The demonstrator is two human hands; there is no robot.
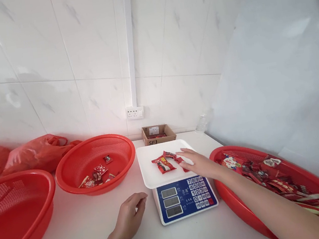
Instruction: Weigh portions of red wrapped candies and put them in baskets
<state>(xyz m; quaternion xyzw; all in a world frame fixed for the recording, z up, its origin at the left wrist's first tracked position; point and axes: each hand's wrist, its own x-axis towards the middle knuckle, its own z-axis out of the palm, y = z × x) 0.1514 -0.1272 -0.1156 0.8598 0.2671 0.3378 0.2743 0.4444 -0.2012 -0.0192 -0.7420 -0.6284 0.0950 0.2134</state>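
Note:
My right hand (198, 163) reaches over the white pan (149, 179) of a digital scale (187, 199). Its fingers are apart and stretched out, with the thumb close above a small red wrapped packet (185, 164); whether they touch I cannot tell. Beside it on the pan lie a larger red snack packet (163, 164) and another small red packet (169, 154). Left of the scale, my left hand (129, 215) hovers low over the white table, fingers curled in toward the thumb, with nothing visible in them. The figures on the scale's displays are too faint to read.
A red basket (313, 176) at right holds many wrapped snacks. The round red basket (98, 189) at left has several packets inside. Farther left stands another red basket (21, 238), with red plastic bags (34, 153) behind. A small cardboard box (161, 139) sits against the tiled wall.

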